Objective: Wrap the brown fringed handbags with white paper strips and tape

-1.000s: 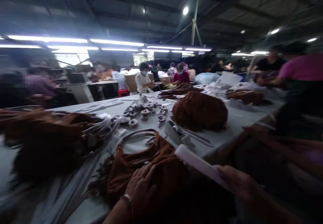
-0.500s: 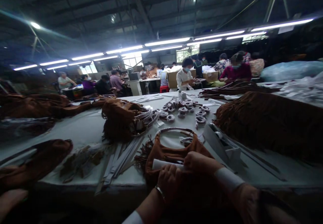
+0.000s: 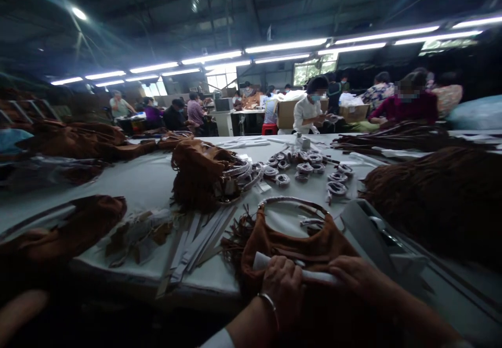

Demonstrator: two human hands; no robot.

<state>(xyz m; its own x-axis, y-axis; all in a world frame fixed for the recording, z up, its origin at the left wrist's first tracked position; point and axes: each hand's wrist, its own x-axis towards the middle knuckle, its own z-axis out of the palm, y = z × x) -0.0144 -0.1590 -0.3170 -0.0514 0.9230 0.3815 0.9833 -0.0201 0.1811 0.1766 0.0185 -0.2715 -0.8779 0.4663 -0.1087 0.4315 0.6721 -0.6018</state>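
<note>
A brown fringed handbag (image 3: pixel 290 244) lies at the table's front edge, its handle looped up and partly wrapped in white. Across the bag's front runs a white strip (image 3: pixel 319 277), rolled or folded lengthwise; whether it is paper or foam I cannot tell. My left hand (image 3: pixel 283 284), with a bracelet at the wrist, is wrapped round the strip near its left end. At the strip's right end my right hand (image 3: pixel 351 273) pinches it. A short length shows between the two hands. The bag's lower part is lost in shadow.
A grey tape dispenser (image 3: pixel 378 238) stands right of the bag. Flat white strips (image 3: pixel 196 243), another brown bag (image 3: pixel 207 170) and white-wrapped coils (image 3: pixel 304 167) lie around it. A dark fringed pile (image 3: pixel 427 201) fills the right. At far left, another person's hand (image 3: pixel 33 240) touches a brown bag.
My right hand has moved right, away from my left, so more of the white strip shows between them. The whole view has swung left.
</note>
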